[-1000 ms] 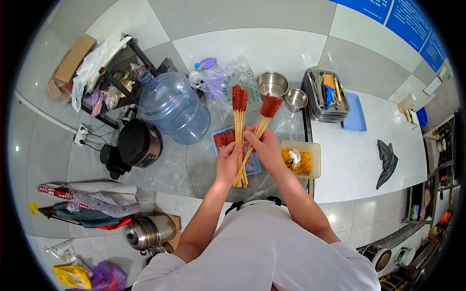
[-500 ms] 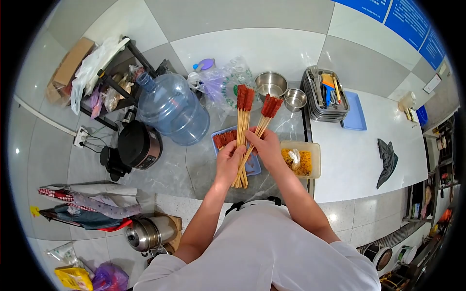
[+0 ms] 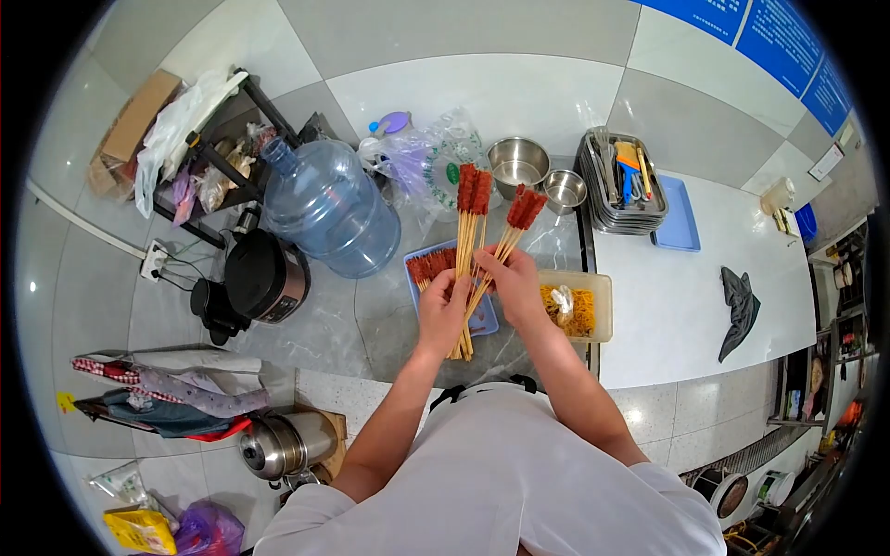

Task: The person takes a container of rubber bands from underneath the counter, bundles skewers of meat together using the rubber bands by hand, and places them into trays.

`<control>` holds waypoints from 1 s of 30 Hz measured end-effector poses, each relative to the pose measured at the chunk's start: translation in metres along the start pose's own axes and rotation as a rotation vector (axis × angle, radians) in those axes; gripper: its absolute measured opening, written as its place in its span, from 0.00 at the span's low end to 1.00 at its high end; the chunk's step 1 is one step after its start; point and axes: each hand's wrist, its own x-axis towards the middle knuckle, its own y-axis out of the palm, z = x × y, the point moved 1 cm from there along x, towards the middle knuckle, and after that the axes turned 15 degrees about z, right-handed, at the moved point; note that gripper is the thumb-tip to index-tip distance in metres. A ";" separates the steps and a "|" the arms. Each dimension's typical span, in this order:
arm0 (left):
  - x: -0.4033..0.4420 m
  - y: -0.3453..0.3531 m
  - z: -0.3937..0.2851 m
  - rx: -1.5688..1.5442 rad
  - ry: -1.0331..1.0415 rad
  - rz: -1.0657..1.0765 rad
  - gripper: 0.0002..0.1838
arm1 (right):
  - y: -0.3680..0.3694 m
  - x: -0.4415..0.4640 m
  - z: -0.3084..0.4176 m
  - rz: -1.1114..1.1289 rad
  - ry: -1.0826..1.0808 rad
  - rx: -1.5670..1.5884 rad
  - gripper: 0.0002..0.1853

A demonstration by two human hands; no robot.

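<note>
My left hand (image 3: 442, 310) is closed around a bundle of meat skewers (image 3: 473, 192), red meat at the top and bare sticks pointing down. My right hand (image 3: 513, 285) pinches a smaller group of skewers (image 3: 525, 208), tilted to the right, whose sticks cross the first bundle low down. Behind and below my hands lies a blue tray (image 3: 485, 322), partly covered, with more red skewers (image 3: 428, 267) at its left. Just right of my right hand is a plastic container (image 3: 603, 306) holding yellow pieces and a small clear bag.
A large water bottle (image 3: 334, 208) and a rice cooker (image 3: 264, 276) stand left. Behind are plastic bags (image 3: 431, 167), two metal bowls (image 3: 517, 163) and stacked metal trays (image 3: 619, 221) with utensils. A blue tray (image 3: 679, 213) and a dark cloth (image 3: 739, 313) lie right.
The skewers in both hands have shifted slightly right and spread apart at their meat ends. My right hand has moved a little right and down. Both hands still hold skewers.
</note>
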 end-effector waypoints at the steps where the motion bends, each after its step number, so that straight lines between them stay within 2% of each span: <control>1: 0.000 0.002 -0.004 -0.030 0.003 -0.008 0.09 | 0.000 0.001 -0.003 -0.013 -0.029 -0.058 0.08; 5: 0.001 0.003 -0.004 -0.071 0.025 -0.017 0.08 | 0.005 0.000 -0.005 -0.069 -0.069 -0.223 0.09; 8: 0.005 -0.010 0.006 0.004 0.031 -0.089 0.08 | 0.009 -0.003 0.003 -0.080 -0.068 -0.175 0.08; 10: 0.005 -0.015 0.002 -0.036 -0.064 -0.027 0.09 | 0.010 -0.003 0.005 -0.042 -0.056 -0.122 0.08; 13: 0.002 -0.007 -0.007 -0.179 -0.044 -0.009 0.10 | 0.013 -0.001 0.010 0.022 -0.053 -0.153 0.08; 20: 0.002 -0.016 -0.004 -0.199 -0.031 0.041 0.10 | 0.018 -0.005 0.023 0.055 0.045 -0.069 0.08; 25: 0.005 -0.011 -0.012 -0.374 -0.063 0.088 0.09 | 0.014 0.000 0.007 0.023 0.000 -0.042 0.08; 30: 0.005 -0.001 -0.017 -0.190 -0.058 0.025 0.08 | 0.011 0.001 0.001 -0.053 -0.085 -0.164 0.08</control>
